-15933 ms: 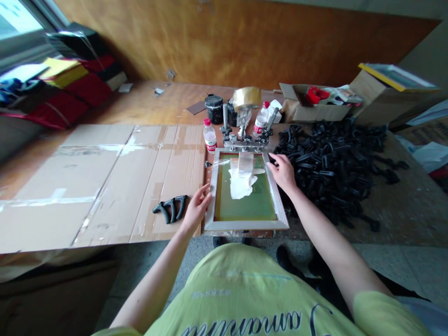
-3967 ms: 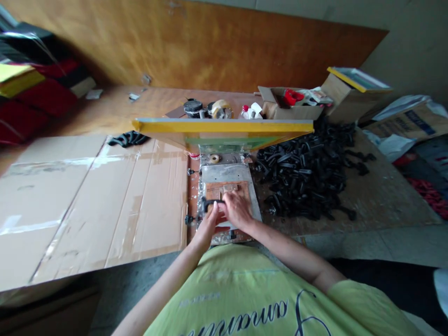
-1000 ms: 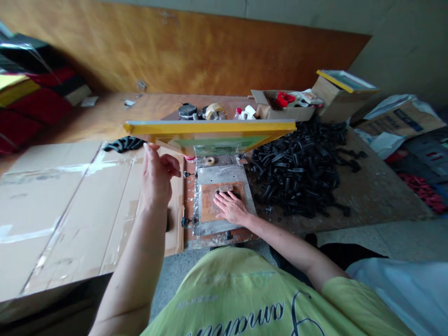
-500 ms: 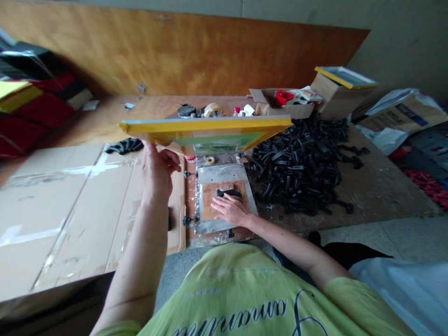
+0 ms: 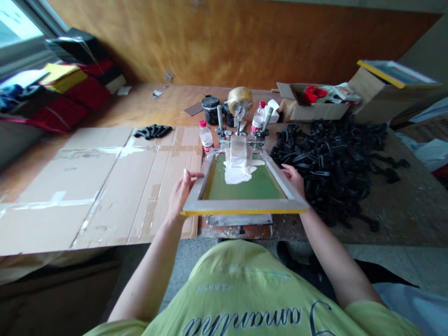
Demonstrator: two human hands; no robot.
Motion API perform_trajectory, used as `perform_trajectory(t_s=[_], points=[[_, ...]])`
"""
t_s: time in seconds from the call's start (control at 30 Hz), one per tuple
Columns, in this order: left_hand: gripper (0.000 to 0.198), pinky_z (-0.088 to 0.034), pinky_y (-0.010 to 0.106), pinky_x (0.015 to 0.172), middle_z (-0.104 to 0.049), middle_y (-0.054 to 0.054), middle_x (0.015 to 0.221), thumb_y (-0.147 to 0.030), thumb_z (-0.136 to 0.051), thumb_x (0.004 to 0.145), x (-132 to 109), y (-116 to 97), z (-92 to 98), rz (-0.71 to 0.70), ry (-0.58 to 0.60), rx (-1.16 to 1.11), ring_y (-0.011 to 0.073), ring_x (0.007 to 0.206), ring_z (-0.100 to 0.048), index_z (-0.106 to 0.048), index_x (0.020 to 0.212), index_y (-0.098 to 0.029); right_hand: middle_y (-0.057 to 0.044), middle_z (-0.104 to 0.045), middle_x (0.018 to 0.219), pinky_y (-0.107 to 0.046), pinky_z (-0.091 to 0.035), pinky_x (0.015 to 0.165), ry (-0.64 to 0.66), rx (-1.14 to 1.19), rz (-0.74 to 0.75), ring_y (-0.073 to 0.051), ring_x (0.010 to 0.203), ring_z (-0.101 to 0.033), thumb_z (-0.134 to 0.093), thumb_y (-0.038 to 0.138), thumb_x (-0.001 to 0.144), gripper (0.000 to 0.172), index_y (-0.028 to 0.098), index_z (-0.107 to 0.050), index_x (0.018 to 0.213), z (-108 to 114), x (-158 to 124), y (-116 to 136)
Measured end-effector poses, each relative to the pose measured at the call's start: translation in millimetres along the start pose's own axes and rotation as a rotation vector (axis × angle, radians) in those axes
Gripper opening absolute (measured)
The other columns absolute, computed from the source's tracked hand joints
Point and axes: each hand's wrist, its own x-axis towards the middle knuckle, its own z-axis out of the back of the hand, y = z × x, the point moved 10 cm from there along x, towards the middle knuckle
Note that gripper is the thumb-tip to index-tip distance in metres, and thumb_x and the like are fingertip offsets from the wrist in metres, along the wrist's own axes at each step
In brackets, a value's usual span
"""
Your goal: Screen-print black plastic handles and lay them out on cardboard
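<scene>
Bare left hand (image 5: 180, 190) and bare right hand (image 5: 294, 179) holding opposite sides of a tilted grey rectangular frame (image 5: 245, 205), ragged white patch (image 5: 236, 175) on green mesh (image 5: 241, 192), black curved parts (image 5: 325, 168) heaped at right

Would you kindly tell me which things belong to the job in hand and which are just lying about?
Seemingly in use:
Grey rectangular frame with yellow edge and green panel, left hand and right hand at its sides
Irregular white patch on the panel
Grey metal clamp behind it
Perhaps the heaped black curved parts

Seemingly lying about:
Two clear red-capped plastic bottles
Open brown cardboard box
</scene>
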Motion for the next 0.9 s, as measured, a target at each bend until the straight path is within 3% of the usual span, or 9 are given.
perform_trajectory(t_s=[0.07, 0.17, 0.27, 0.33, 0.43, 0.57, 0.77, 0.9], points=[[0.056, -0.04, 0.019, 0.045, -0.064, -0.001, 0.066, -0.064, -0.062, 0.079, -12, 44, 5.6, 0.132, 0.07, 0.07, 0.0103, 0.05, -0.055, -0.067, 0.112, -0.018, -0.012, -0.07, 0.112, -0.04, -0.054, 0.083, -0.017, 0.031, 0.054, -0.022, 0.093, -0.067, -0.045, 0.036, 0.094, 0.042, 0.019, -0.056, 0.131, 1, 19, 20], [0.078, -0.046, 0.021, 0.052, -0.066, -0.001, 0.073, -0.055, -0.071, 0.074, -19, 96, 12.6, 0.204, 0.087, 0.138, 0.0129, 0.059, -0.061, -0.049, 0.141, -0.022, -0.013, -0.06, 0.132, -0.043, -0.051, 0.093, 0.035, -0.054, 0.264, -0.025, 0.109, -0.06, -0.06, 0.032, 0.088, 0.049, 0.021, -0.055, 0.135, -21, 35, 84], [0.083, -0.048, 0.023, 0.057, -0.068, 0.0, 0.078, -0.053, -0.068, 0.076, -16, 128, 19.6, 0.207, 0.034, 0.254, 0.0153, 0.065, -0.064, -0.041, 0.147, -0.021, -0.013, -0.054, 0.137, -0.046, -0.043, 0.101, 0.164, -0.3, 0.452, -0.031, 0.122, -0.049, -0.071, 0.029, 0.082, 0.059, 0.02, -0.054, 0.137, -62, 35, 141], [0.078, -0.048, 0.023, 0.058, -0.068, 0.001, 0.079, -0.052, -0.066, 0.078, -12, 140, 23.3, 0.2, 0.013, 0.335, 0.0153, 0.065, -0.064, -0.043, 0.146, -0.021, -0.014, -0.059, 0.128, -0.046, -0.042, 0.097, 0.256, -0.436, 0.497, -0.031, 0.118, -0.049, -0.074, 0.028, 0.08, 0.055, 0.017, -0.058, 0.131, -86, 31, 159], [0.076, -0.048, 0.024, 0.057, -0.069, 0.002, 0.081, -0.052, -0.062, 0.081, -8, 154, 24.3, 0.207, 0.041, 0.343, 0.016, 0.065, -0.064, -0.042, 0.147, -0.021, -0.012, -0.066, 0.111, -0.039, -0.042, 0.089, 0.384, -0.555, 0.49, -0.029, 0.109, -0.053, -0.074, 0.029, 0.08, 0.038, 0.017, -0.065, 0.115, -107, 22, 165], [0.072, -0.049, 0.026, 0.056, -0.069, 0.002, 0.079, -0.052, -0.063, 0.08, -6, 161, 28.4, 0.197, 0.039, 0.328, 0.017, 0.063, -0.064, -0.047, 0.143, -0.02, -0.008, -0.07, 0.097, -0.031, -0.041, 0.077, 0.557, -0.625, 0.395, -0.023, 0.093, -0.06, -0.07, 0.037, 0.083, 0.025, 0.02, -0.069, 0.101, -116, 11, 152], [0.067, -0.051, 0.028, 0.06, -0.07, 0.002, 0.078, -0.052, -0.062, 0.082, -7, 164, 29.2, 0.206, 0.043, 0.351, 0.0182, 0.065, -0.065, -0.051, 0.14, -0.02, -0.011, -0.071, 0.097, -0.031, -0.04, 0.077, 0.42, -0.631, 0.407, -0.023, 0.093, -0.058, -0.059, 0.028, 0.089, 0.015, 0.016, -0.068, 0.095, -109, 2, 145], [0.067, -0.052, 0.029, 0.063, -0.071, 0.003, 0.081, -0.054, -0.061, 0.082, -7, 169, 29.2, 0.225, 0.042, 0.349, 0.0191, 0.068, -0.066, -0.051, 0.14, -0.021, -0.011, -0.069, 0.088, -0.033, -0.038, 0.077, 0.418, -0.608, 0.526, -0.024, 0.092, -0.055, -0.053, 0.015, 0.089, 0.013, 0.015, -0.066, 0.086, -121, -31, 145]])
